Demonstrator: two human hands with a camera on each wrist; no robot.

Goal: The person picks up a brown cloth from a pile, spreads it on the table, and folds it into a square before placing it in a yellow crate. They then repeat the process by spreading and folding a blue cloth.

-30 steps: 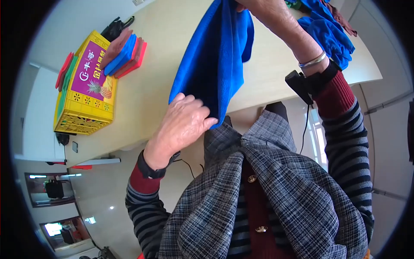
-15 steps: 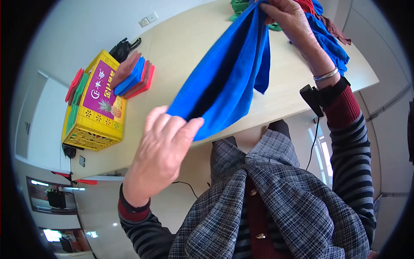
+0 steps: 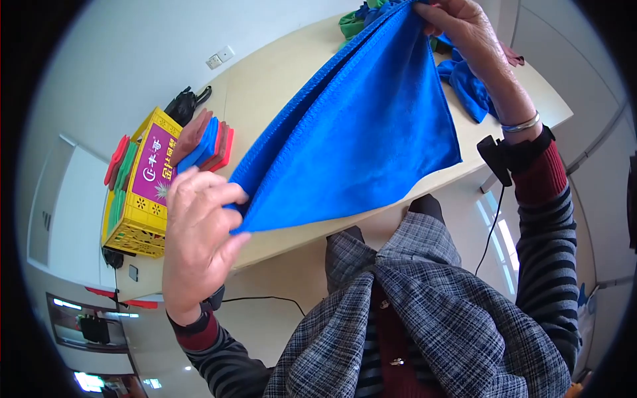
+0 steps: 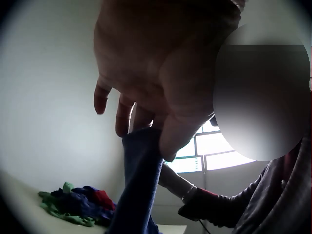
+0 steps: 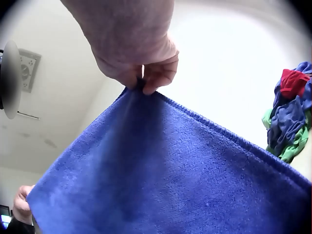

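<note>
A blue towel [image 3: 358,139] with a stitched edge is stretched slantwise above the table, its layers parted along the upper edge. At its lower left corner, my left hand [image 3: 199,242] pinches the fabric between thumb and fingers. The left wrist view shows the towel [image 4: 139,180] hanging down from those fingertips. My right hand [image 3: 464,30] pinches the opposite upper end; in the right wrist view, its thumb and fingers grip a small bunch of the edge. The free lower corner hangs over the table's near side.
A yellow crate [image 3: 142,245] with a purple label stands at the table's left. Folded green cloths [image 3: 121,176] lie against one side, folded blue, brown and red cloths [image 3: 199,149] against the other. Loose cloths [image 5: 292,117] are heaped at the far right. A black bag [image 3: 186,105] lies behind the crate.
My left hand has moved left and away from my right hand, drawing the towel from a hanging fold into a wide stretched sheet. My right hand keeps its pinch and shifts slightly right.
</note>
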